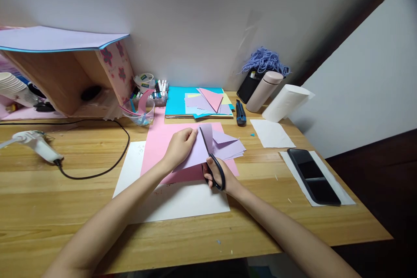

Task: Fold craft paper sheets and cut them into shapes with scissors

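My left hand [181,147] is closed on a sheet of lilac paper [194,156], gripping its left side. In my right hand [222,174] is a pair of black-handled scissors [219,174], fingers through the loops. Their blades lie along the lilac sheet, and a strip right of the blades curls up. Both hands are over a pink sheet [156,150], which lies on a larger white sheet [195,204]. Several cut lilac pieces [228,147] rest just right of the scissors.
Behind stand a blue stack with paper scraps [176,100], a utility knife [240,114], a pale bottle [264,91], a tissue roll [286,103] and a clear cup [146,115]. A phone [312,176] lies right. Left are a glue gun [39,145] with its cord and a cardboard box [114,69].
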{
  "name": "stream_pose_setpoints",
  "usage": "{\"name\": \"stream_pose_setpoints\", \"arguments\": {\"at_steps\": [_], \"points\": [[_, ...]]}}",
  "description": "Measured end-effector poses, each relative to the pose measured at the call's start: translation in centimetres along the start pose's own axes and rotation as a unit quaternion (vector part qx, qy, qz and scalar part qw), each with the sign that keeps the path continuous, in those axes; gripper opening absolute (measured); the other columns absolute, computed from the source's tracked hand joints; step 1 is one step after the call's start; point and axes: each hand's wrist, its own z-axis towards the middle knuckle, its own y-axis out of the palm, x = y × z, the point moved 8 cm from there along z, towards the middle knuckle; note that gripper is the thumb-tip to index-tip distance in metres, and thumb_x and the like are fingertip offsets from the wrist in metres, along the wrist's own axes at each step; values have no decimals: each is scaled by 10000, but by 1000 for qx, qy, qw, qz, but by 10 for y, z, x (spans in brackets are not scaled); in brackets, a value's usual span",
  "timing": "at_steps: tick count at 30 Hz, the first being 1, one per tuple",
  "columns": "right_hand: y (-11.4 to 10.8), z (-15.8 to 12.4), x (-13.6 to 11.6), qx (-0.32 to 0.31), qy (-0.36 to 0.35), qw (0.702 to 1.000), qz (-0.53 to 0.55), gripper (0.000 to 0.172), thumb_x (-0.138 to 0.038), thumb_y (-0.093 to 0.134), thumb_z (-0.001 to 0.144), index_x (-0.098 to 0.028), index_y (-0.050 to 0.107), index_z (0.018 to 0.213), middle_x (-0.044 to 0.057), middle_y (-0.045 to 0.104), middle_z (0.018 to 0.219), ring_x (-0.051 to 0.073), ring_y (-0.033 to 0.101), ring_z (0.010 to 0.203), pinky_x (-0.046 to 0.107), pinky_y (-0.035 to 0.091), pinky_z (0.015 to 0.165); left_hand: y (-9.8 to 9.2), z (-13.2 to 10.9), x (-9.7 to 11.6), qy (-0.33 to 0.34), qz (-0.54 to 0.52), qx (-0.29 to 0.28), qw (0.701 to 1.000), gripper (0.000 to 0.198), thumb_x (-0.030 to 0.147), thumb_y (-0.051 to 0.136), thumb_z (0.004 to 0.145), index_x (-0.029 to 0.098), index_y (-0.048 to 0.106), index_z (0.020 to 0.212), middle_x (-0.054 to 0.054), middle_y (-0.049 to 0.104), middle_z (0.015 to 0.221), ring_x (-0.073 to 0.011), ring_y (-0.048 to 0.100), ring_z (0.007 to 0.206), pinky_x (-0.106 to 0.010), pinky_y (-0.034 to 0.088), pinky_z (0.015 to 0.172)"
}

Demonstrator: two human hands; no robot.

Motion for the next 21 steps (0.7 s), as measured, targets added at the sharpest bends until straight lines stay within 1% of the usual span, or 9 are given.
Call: {"name": "stream_pose_setpoints", "arguments": {"at_steps": [3,7,11,16,21], "points": [[1,0,-1,-8,-8,1000,-10,589,-777,364,669,-189,400,697,-77,362,497,54,406,347,170,396,318,0,0,0,-7,-10,-4,1000,377,423,354,858,185,318,568,37,367,542,-103,355,528,-226,257,498],[2,2,5,-27,-11,999,-18,629,-798,282,675,-182,410,684,-69,386,478,61,438,348,180,420,350,4,-1,1,-7,-20,-22,1000,374,424,354,857,185,337,570,36,369,546,-106,362,535,-226,262,501],[-2,3,9,-12,-3,1000,-12,628,-802,300,662,-185,410,695,-71,387,481,60,433,339,179,413,344,6,-3,1,-7,-20,-23,1000,376,426,355,857,185,327,570,37,359,545,-105,354,536,-227,265,506],[0,0,1,-3,-10,1000,-14,597,-780,343,676,-186,401,696,-75,380,486,54,423,342,167,402,330,7,-2,1,-9,-20,-25,999,375,424,357,856,185,327,569,37,355,544,-105,348,535,-229,259,505],[0,-1,-4,6,-13,1000,-19,601,-789,360,656,-190,394,692,-77,371,485,59,420,341,171,396,314,7,-1,2,-3,-17,-22,1000,372,417,354,857,186,313,569,36,346,545,-106,339,540,-231,249,503]]}}
